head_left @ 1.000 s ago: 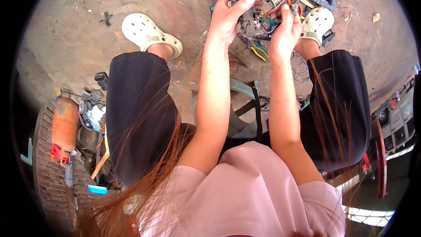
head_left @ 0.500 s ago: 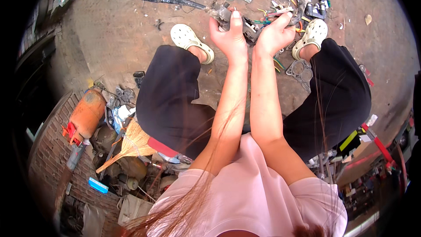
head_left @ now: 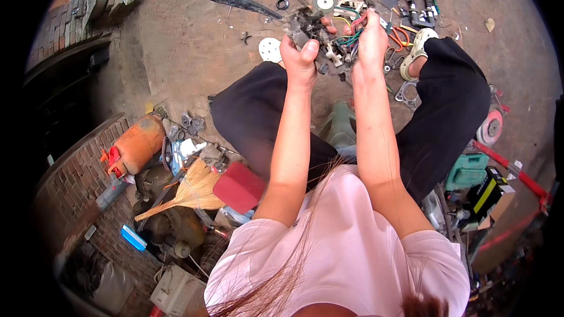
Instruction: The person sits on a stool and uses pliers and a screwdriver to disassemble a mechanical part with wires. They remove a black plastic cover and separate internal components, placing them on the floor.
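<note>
In my left hand (head_left: 301, 64), thumb on top and fingers curled round it, is a dirty dark mechanical part (head_left: 303, 26) with broken-looking edges. A long black ribbed lever (head_left: 242, 3) reaches its far left side; whether they are joined I cannot tell. My right hand (head_left: 372, 44) is closed on a bundle of coloured wires (head_left: 355, 34), red and green among them. Between the hands, a small off-white connector (head_left: 333, 56) hangs near the wires. My fingers partly hide both grips.
Orange-handled pliers (head_left: 400, 38), a grinding disc (head_left: 324, 2), a black ring (head_left: 282, 4) and metal gaskets (head_left: 406, 93) lie on the floor. To the left are an orange gas cylinder (head_left: 138, 144), a straw broom (head_left: 192, 191) and a red seat-like pad (head_left: 239, 188). A green case (head_left: 466, 171) sits right.
The view has shifted, showing more floor beyond my hands. My hands have moved apart, and the wires and connector between them show more. My left shoe is now mostly hidden behind my knee.
</note>
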